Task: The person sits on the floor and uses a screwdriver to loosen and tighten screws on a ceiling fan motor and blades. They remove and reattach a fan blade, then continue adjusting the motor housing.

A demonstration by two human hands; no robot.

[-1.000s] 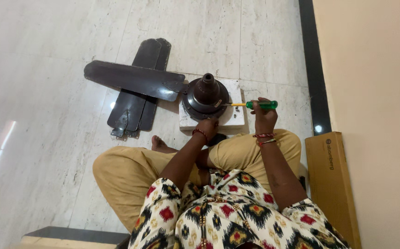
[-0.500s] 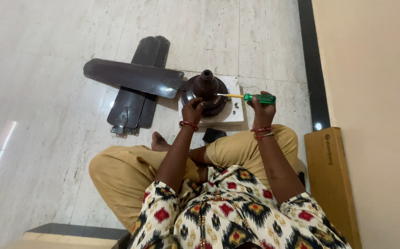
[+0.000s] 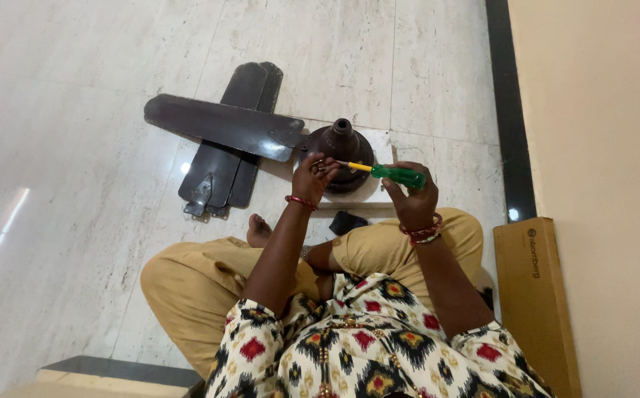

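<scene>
Screwdriver (image 3: 388,174): green translucent handle, yellow collar, thin metal shaft; held roughly level, tip pointing left, above the motor. Ceiling fan motor housing (image 3: 341,155): dark brown, round, domed, short neck uppermost; resting on a white slab on pale floor tiles. One dark brown blade (image 3: 220,125) attached at left, lying flat across two loose stacked blades (image 3: 228,158) of the same colour.

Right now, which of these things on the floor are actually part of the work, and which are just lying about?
In use:
- screwdriver, green handle, in the right hand
- fan motor, dark brown, on a white pad
- attached fan blade
- left hand, at the screwdriver's tip

Lying about:
- two loose blades, stacked under the attached one
- cardboard box by the wall
- small black object near the knee
</scene>
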